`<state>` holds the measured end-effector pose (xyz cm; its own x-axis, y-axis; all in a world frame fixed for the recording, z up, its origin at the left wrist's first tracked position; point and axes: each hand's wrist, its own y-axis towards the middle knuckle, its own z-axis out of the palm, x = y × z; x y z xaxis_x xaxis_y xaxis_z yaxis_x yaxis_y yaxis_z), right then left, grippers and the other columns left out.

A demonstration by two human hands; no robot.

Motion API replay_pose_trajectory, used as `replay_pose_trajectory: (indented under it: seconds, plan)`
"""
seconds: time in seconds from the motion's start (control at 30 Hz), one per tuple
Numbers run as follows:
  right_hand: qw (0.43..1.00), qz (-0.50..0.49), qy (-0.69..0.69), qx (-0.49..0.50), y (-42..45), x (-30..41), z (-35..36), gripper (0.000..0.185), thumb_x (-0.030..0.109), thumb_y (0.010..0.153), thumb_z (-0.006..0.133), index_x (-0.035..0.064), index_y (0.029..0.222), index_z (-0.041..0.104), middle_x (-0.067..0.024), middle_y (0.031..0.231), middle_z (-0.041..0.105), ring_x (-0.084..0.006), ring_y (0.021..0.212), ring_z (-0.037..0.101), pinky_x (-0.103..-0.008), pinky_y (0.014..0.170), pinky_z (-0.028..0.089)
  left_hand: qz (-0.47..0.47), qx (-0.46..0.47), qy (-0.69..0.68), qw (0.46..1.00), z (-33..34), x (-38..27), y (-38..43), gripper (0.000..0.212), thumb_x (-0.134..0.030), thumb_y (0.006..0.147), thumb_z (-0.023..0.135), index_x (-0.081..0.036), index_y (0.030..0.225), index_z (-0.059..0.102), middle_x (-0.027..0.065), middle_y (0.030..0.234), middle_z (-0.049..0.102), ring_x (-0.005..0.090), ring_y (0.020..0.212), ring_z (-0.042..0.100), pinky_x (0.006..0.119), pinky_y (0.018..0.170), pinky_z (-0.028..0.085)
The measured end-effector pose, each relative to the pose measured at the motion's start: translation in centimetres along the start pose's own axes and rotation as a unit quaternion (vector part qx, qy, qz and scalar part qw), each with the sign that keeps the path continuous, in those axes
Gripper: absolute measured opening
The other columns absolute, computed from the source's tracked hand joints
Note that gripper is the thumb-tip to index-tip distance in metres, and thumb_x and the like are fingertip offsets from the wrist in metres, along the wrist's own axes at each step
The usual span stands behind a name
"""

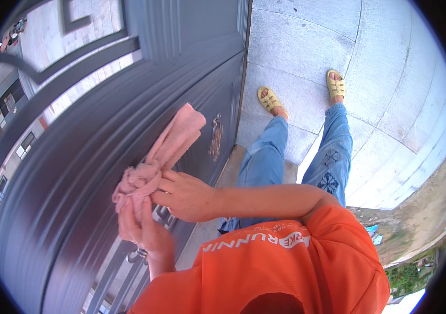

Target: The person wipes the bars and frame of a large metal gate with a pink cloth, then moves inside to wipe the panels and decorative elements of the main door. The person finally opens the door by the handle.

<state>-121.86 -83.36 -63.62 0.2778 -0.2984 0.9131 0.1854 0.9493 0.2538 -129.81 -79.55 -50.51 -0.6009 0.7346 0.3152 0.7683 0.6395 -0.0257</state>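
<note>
Both hands are on a pink terry cloth point(140, 178), which is bunched and twisted into a knot-like clump. A flat folded end of the cloth point(179, 135) sticks out away from me. My right hand point(185, 196) reaches across my body and grips the cloth at the side of the clump. Below it, my left hand point(144, 225) pinches the lower part of the bunch with thumb and fingers. Right behind the cloth stands a dark grey metal gate point(89, 157) with ribbed mouldings. Whether the cloth touches the gate is hidden.
An ornate metal fitting point(215, 137) sits on the gate panel. Curved openwork bars point(62, 78) are at the left. Pale stone paving point(297, 35) lies under my yellow sandals point(272, 100). Bare ground point(419, 219) and greenery point(403, 276) are at the lower right.
</note>
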Motion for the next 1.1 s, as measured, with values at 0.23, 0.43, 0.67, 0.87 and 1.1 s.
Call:
replay_pose_trajectory:
  seconds: [0.23, 0.43, 0.67, 0.87, 1.1]
  plan:
    - [0.997, 0.008, -0.074, 0.029, -0.8, 0.5, 2.0, 0.023, 0.010, 0.077, 0.064, 0.0089, 0.099, 0.059, -0.0089, 0.109, 0.058, -0.0293, 0.103, 0.055, -0.0419, 0.085, 0.047, -0.068, -0.036, -0.139, 0.987, 0.5, 1.4, -3.4, 0.022, 0.008, 0.084, 0.065, 0.004, 0.105, 0.070, 0.0208, 0.110, 0.062, 0.0375, 0.099, 0.063, 0.043, 0.085, 0.051]
    - [0.984, 0.167, 0.000, 0.056, -12.2, -4.5, -0.3, 0.035, 0.017, 0.082, 0.065, 0.0111, 0.115, 0.056, -0.0109, 0.112, 0.059, -0.0313, 0.106, 0.057, -0.0442, 0.086, 0.046, -0.182, 0.209, -0.134, 0.951, 2.7, -3.8, -7.8, 0.037, 0.006, 0.079, 0.058, -0.009, 0.111, 0.068, 0.0109, 0.120, 0.059, 0.0273, 0.097, 0.063, 0.038, 0.062, 0.053]
    - [0.973, 0.172, -0.143, 0.057, -17.1, -4.0, -7.2, 0.056, 0.017, 0.077, 0.070, 0.0152, 0.130, 0.049, -0.0093, 0.121, 0.055, -0.0299, 0.113, 0.054, -0.0435, 0.088, 0.045, -0.409, 0.287, -0.420, 0.757, 2.0, -8.9, -7.2, 0.047, 0.015, 0.081, 0.040, -0.007, 0.114, 0.066, 0.0042, 0.119, 0.057, 0.0146, 0.096, 0.059, 0.028, 0.057, 0.051]
    - [0.913, 0.370, 0.172, 0.017, -21.7, -11.2, -6.3, 0.035, 0.016, 0.093, 0.058, 0.0056, 0.125, 0.051, -0.0182, 0.107, 0.061, -0.0379, 0.101, 0.058, -0.0438, 0.086, 0.047, -0.420, 0.207, -0.492, 0.734, 10.1, -7.7, -7.8, 0.051, 0.017, 0.078, 0.040, -0.006, 0.117, 0.064, 0.0022, 0.122, 0.056, 0.0129, 0.103, 0.057, 0.024, 0.084, 0.046]
    - [0.917, 0.397, 0.045, 0.002, -26.7, -17.6, -3.0, 0.032, 0.023, 0.096, 0.052, 0.0071, 0.124, 0.051, -0.0194, 0.098, 0.063, -0.0393, 0.092, 0.062, -0.0439, 0.080, 0.048, -0.167, 0.223, -0.272, 0.921, 19.4, -8.0, -7.2, 0.046, 0.013, 0.074, 0.051, -0.006, 0.113, 0.068, 0.0155, 0.120, 0.058, 0.0311, 0.107, 0.058, 0.037, 0.088, 0.047]
